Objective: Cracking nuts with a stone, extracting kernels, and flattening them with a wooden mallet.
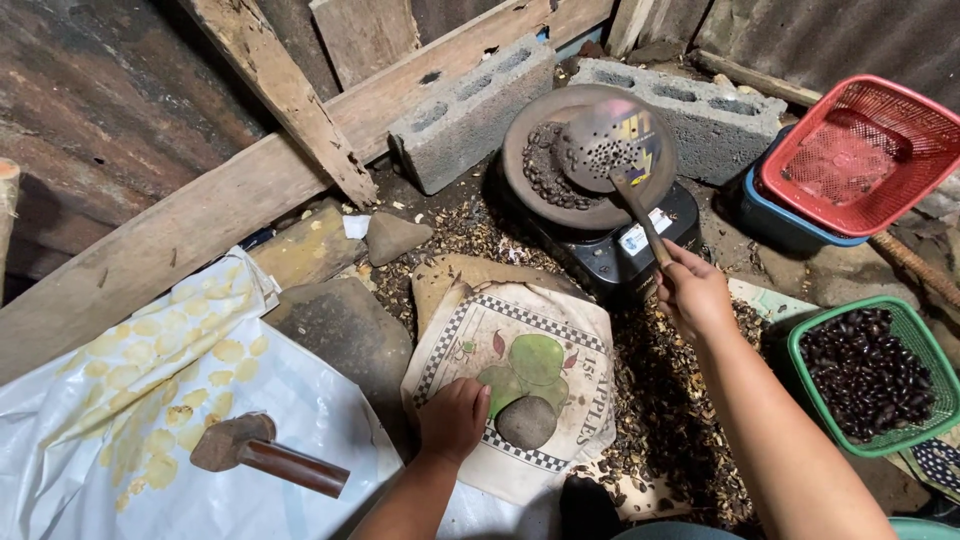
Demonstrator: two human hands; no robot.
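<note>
Seeds (548, 172) lay partly roasted in the pan (530, 205) at upper centre; the right hand (692, 292) gripped the strainer ladle (612, 146) above them, the left hand (453, 418) closed beside a stone (527, 421); a green basket (812, 345) already held dark seeds.

Setting: a rough, shed-like outdoor work area used for roasting seeds or beans by hand, not a fitted kitchen. Evidence: bare earth floor littered with husks (670, 420), weathered timber planks (270, 180) against corrugated metal sheeting (830, 35), and loose concrete blocks (470, 110) set on the ground behind a small black cooker (610, 250) carrying a clay roasting pan (560, 170) with dark beans. Also noted: plastic baskets, one green (870, 375) full of dark beans and one red (860, 150), and a hammer (265, 455) lying on a plastic sheet (150, 400).
</note>
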